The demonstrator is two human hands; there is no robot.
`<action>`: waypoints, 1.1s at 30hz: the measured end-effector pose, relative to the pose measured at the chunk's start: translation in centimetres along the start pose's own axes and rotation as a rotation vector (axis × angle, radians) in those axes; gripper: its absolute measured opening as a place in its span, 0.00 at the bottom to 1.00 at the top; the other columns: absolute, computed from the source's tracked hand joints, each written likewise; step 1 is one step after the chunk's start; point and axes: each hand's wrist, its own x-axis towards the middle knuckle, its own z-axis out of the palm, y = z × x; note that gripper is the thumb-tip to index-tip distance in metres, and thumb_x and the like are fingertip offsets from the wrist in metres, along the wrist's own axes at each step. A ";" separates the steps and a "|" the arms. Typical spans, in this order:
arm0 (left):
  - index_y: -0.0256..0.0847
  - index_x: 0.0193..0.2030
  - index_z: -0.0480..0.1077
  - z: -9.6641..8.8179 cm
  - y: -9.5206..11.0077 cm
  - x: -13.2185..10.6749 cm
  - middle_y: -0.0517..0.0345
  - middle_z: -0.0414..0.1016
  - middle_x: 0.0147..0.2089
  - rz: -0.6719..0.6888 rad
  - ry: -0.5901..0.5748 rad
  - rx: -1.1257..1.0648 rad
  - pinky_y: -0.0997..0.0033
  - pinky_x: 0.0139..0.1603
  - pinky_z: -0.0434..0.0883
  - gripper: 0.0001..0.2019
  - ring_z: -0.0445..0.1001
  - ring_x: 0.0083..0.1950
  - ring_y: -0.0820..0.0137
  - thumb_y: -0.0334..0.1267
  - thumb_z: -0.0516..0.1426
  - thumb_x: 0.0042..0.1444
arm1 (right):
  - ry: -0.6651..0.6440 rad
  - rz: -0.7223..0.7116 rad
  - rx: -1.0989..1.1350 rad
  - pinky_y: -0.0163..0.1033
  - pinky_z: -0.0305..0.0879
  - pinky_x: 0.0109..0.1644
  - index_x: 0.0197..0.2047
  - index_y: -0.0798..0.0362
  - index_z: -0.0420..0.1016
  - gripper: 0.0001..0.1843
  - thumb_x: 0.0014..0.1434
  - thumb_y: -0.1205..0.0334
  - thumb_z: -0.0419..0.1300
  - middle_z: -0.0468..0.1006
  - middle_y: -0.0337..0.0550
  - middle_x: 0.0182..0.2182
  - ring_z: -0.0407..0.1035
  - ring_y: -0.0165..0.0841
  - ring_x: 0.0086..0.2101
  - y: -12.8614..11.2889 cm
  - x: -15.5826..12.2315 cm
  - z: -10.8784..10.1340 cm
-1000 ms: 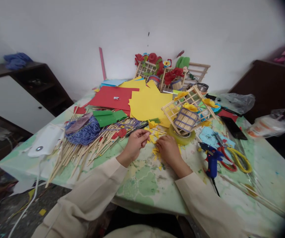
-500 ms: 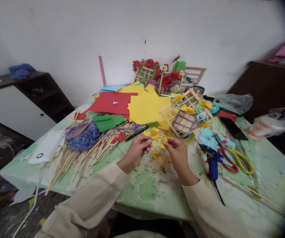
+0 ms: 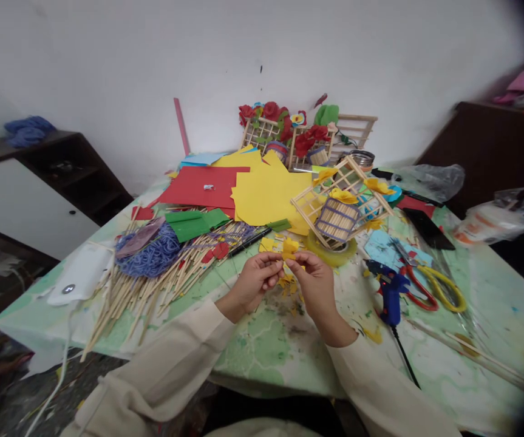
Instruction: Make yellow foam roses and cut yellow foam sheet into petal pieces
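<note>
Head view: right hand [image 3: 319,285] pinches a small yellow paper piece [image 3: 290,255], thumb against fingers. Left hand [image 3: 251,282] has curled fingers, tips right at the piece's left end; can't tell whether they grip it too. Piece sits just left of the landmark, a round yellowish clear tape roll [image 3: 332,260]. Its outline blends into torn yellow paper scraps [image 3: 268,244] behind, also left of the roll.

On top of the roll: a tilted pale wooden-stick lattice with a small stick basket [image 3: 337,220], yellow paper flowers [image 3: 344,196] on it.

Left of the roll, going out: slim black pen [image 3: 250,240], loose pile of thin wooden sticks [image 3: 127,303], tangled purple-blue yarn [image 3: 152,255] on the pile, folded green paper [image 3: 189,224] beside the yarn.

Behind the roll, to the left: jagged-edged yellow paper sheets [image 3: 271,197], then a flat red paper sheet [image 3: 198,185].

Right of the roll: crumpled light-blue paper [image 3: 377,246], blue glue gun [image 3: 391,297], scissors with red and yellow handle loops [image 3: 444,288], flat black phone-like slab [image 3: 427,227] furthest out.

All on a green-and-white patterned tablecloth [image 3: 257,346].
</note>
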 end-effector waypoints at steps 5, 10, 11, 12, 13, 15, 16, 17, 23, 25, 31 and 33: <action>0.34 0.37 0.69 0.1 0.0 -0.1 0.62 0.69 0.23 0.019 -0.021 0.031 0.83 0.15 0.46 0.14 0.56 0.16 0.85 0.40 0.64 0.45 | 0.027 -0.045 -0.076 0.41 0.66 0.42 0.29 0.52 0.75 0.08 0.47 0.58 0.66 0.76 0.39 0.29 0.69 0.32 0.33 -0.4 -0.1 0.0; 0.33 0.37 0.70 0.1 -0.3 -0.1 0.62 0.69 0.23 0.047 -0.046 0.047 0.82 0.16 0.46 0.14 0.55 0.16 0.86 0.41 0.62 0.48 | 0.076 0.003 -0.074 0.41 0.65 0.41 0.28 0.53 0.75 0.09 0.47 0.58 0.66 0.76 0.39 0.27 0.69 0.32 0.31 -0.5 -0.2 0.1; 0.33 0.37 0.71 0.1 -0.3 -0.1 0.62 0.69 0.23 0.047 -0.050 0.047 0.82 0.16 0.46 0.13 0.55 0.16 0.86 0.41 0.62 0.48 | 0.084 0.011 -0.073 0.41 0.65 0.41 0.28 0.54 0.75 0.09 0.46 0.57 0.66 0.76 0.39 0.27 0.69 0.32 0.31 -0.5 -0.2 0.1; 0.33 0.37 0.71 0.1 -0.4 -0.1 0.62 0.69 0.23 0.046 -0.050 0.050 0.82 0.16 0.46 0.13 0.54 0.16 0.86 0.41 0.62 0.48 | 0.094 0.017 -0.077 0.41 0.65 0.41 0.28 0.54 0.75 0.09 0.46 0.57 0.67 0.76 0.39 0.27 0.69 0.32 0.31 -0.5 -0.2 0.1; 0.33 0.36 0.71 0.1 -0.4 -0.1 0.63 0.68 0.22 0.045 -0.049 0.057 0.82 0.17 0.46 0.13 0.54 0.15 0.87 0.41 0.62 0.48 | 0.101 0.021 -0.084 0.41 0.64 0.40 0.28 0.54 0.75 0.10 0.46 0.57 0.67 0.76 0.39 0.26 0.69 0.32 0.31 -0.5 -0.2 0.1; 0.34 0.34 0.71 0.2 -0.4 -0.2 0.63 0.68 0.20 0.047 -0.049 0.075 0.81 0.17 0.46 0.13 0.53 0.15 0.86 0.42 0.62 0.48 | 0.109 0.020 -0.101 0.40 0.64 0.39 0.28 0.54 0.75 0.10 0.46 0.56 0.67 0.76 0.38 0.26 0.69 0.31 0.30 -0.5 -0.2 0.0; 0.34 0.34 0.71 0.2 -0.4 -0.2 0.63 0.68 0.20 0.048 -0.053 0.085 0.81 0.16 0.46 0.13 0.53 0.15 0.86 0.42 0.62 0.48 | 0.109 0.019 -0.112 0.39 0.64 0.39 0.27 0.54 0.74 0.10 0.46 0.56 0.67 0.75 0.38 0.25 0.68 0.31 0.29 -0.5 -0.2 0.0; 0.34 0.33 0.70 0.2 -0.4 -0.2 0.63 0.68 0.19 0.048 -0.060 0.093 0.81 0.16 0.46 0.12 0.54 0.14 0.85 0.42 0.62 0.49 | 0.110 0.018 -0.122 0.39 0.64 0.38 0.27 0.54 0.74 0.11 0.45 0.56 0.67 0.75 0.37 0.25 0.68 0.31 0.29 -0.5 -0.2 0.0; 0.34 0.34 0.69 0.2 -0.3 -0.3 0.59 0.73 0.22 0.033 -0.086 0.091 0.80 0.15 0.45 0.13 0.54 0.14 0.85 0.44 0.60 0.51 | 0.087 0.078 -0.090 0.40 0.65 0.39 0.28 0.53 0.73 0.11 0.46 0.55 0.66 0.76 0.39 0.25 0.69 0.32 0.29 -0.4 -0.1 0.1; 0.34 0.34 0.68 0.2 -0.3 -0.3 0.59 0.73 0.22 0.016 -0.083 0.084 0.80 0.14 0.43 0.14 0.54 0.13 0.84 0.45 0.60 0.50 | 0.055 0.113 -0.031 0.41 0.66 0.39 0.28 0.53 0.72 0.11 0.48 0.54 0.65 0.77 0.39 0.25 0.70 0.32 0.29 -0.5 -0.2 0.2; 0.34 0.35 0.68 0.1 -0.3 -0.3 0.57 0.74 0.23 -0.023 -0.099 0.089 0.80 0.13 0.43 0.15 0.54 0.13 0.84 0.46 0.60 0.50 | 0.009 0.175 0.088 0.40 0.68 0.36 0.27 0.53 0.72 0.12 0.49 0.53 0.64 0.76 0.38 0.24 0.72 0.32 0.28 -0.9 -0.3 0.5; 0.34 0.35 0.69 0.1 -0.4 -0.3 0.57 0.74 0.23 -0.022 -0.106 0.096 0.80 0.13 0.43 0.15 0.54 0.12 0.84 0.46 0.59 0.50 | 0.006 0.179 0.080 0.39 0.68 0.37 0.27 0.53 0.72 0.12 0.49 0.53 0.64 0.76 0.38 0.24 0.72 0.32 0.28 -0.8 -0.3 0.5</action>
